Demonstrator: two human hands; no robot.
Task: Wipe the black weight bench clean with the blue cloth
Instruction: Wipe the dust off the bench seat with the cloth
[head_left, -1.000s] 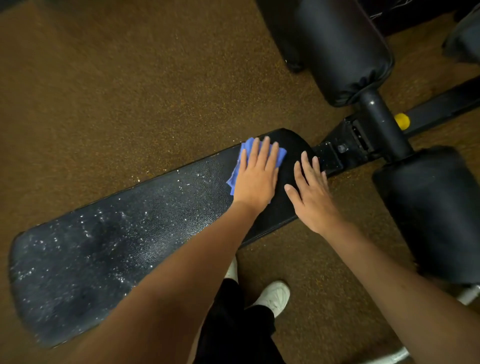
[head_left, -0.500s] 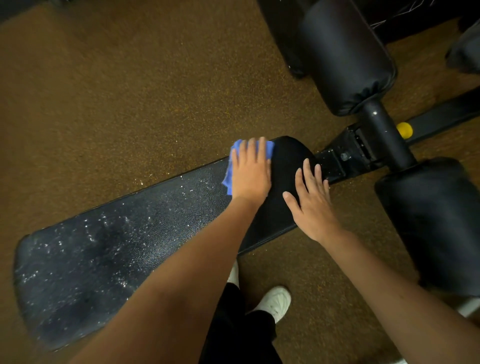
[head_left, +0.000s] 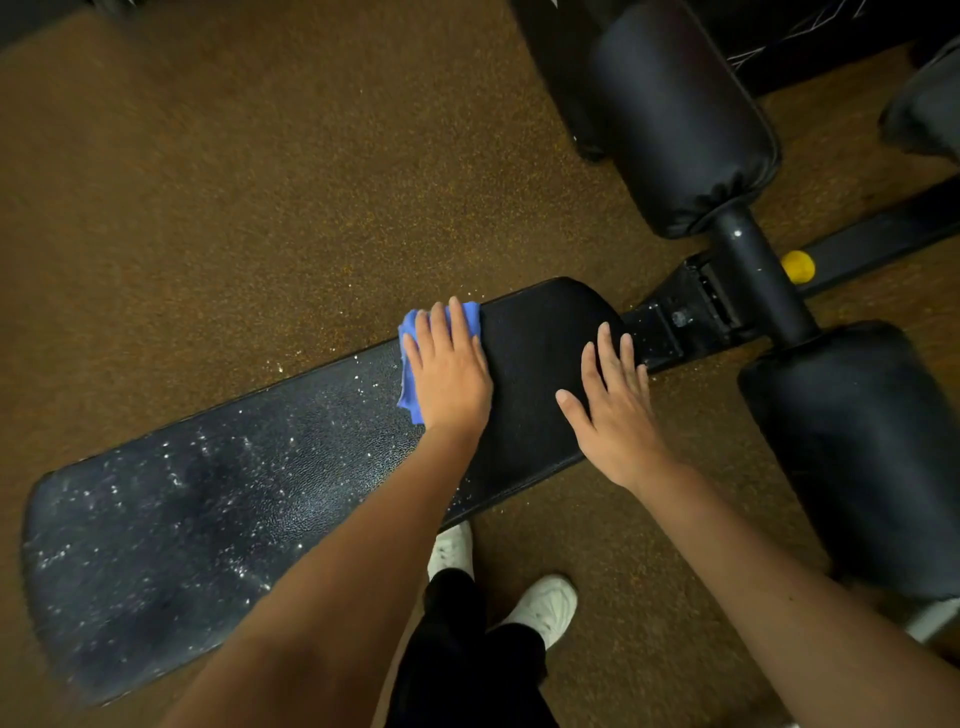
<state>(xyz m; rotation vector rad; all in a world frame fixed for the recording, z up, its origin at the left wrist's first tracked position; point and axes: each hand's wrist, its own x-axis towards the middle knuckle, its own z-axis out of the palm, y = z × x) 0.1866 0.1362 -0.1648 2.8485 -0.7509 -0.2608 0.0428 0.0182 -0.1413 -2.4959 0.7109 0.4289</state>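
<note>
Two bare hands rest flat on the black weight bench (head_left: 218, 519), which lies lengthwise across the brown speckled floor (head_left: 234, 182). The left hand (head_left: 451, 371) presses the blue cloth (head_left: 410, 358) down with straight, close-set fingers, gripping nothing; the cloth peeks out beyond the fingertips and past the little-finger side, at the far edge of the pad. Off that same side of the left fingers, the pad is dotted with white droplets, while the stretch between the two hands looks dark and matte. The right hand (head_left: 615, 410) lies open, fingers straight and slightly spread, thumb out, its fingertips near the pad's rounded end. Beyond those fingertips sit the black frame bracket (head_left: 680, 317), a yellow knob (head_left: 798, 266) and two padded rollers (head_left: 680, 119).
</note>
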